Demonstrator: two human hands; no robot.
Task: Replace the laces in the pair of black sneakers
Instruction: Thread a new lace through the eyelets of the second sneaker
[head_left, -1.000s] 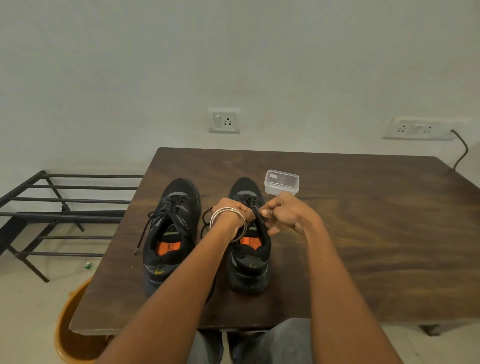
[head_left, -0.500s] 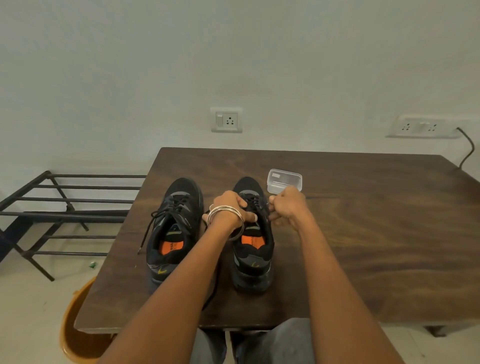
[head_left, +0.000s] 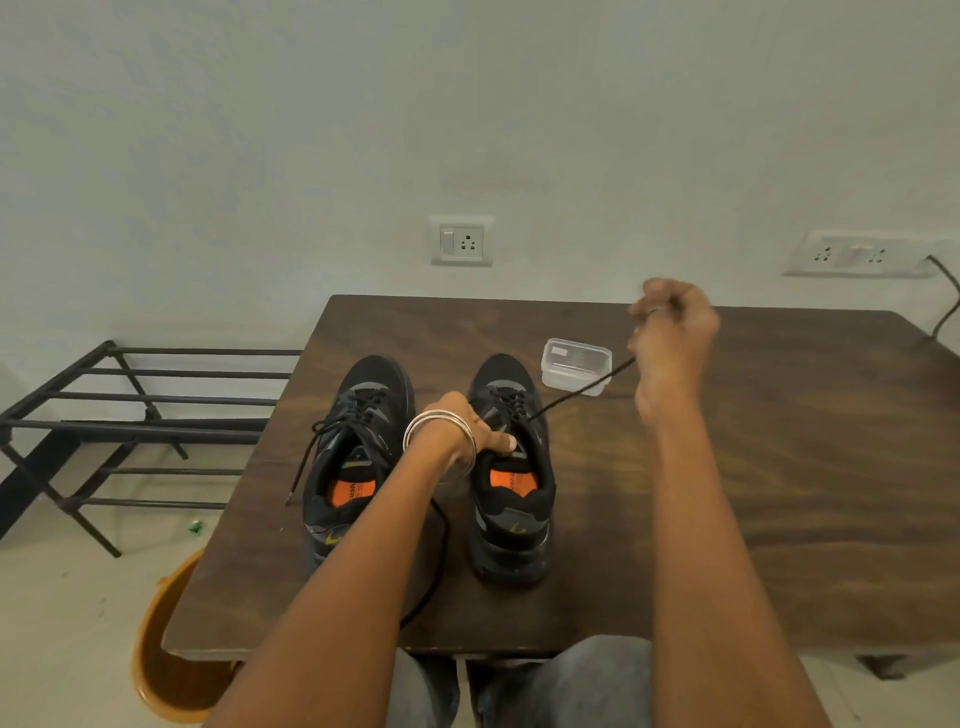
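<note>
Two black sneakers with orange insoles stand toes-away on the dark wooden table (head_left: 779, 467). The left sneaker (head_left: 358, 452) has its black lace hanging loose over its left side. My left hand (head_left: 467, 423), with silver bangles on the wrist, grips the tongue and collar of the right sneaker (head_left: 514, 499). My right hand (head_left: 672, 332) is raised above the table to the right and pinches a black lace (head_left: 576, 389) that runs taut down to the right sneaker's upper eyelets. Another stretch of black lace (head_left: 441, 561) lies on the table between the sneakers.
A small clear plastic box (head_left: 575, 364) sits just behind the right sneaker, under the stretched lace. A black metal rack (head_left: 130, 415) stands left of the table, and an orange bucket (head_left: 166, 665) is on the floor by the table's near left corner. Wall sockets are behind.
My right hand has pulled up and away to the right, drawing the lace out of the right sneaker into a long taut line. My left hand has stayed on the sneaker.
</note>
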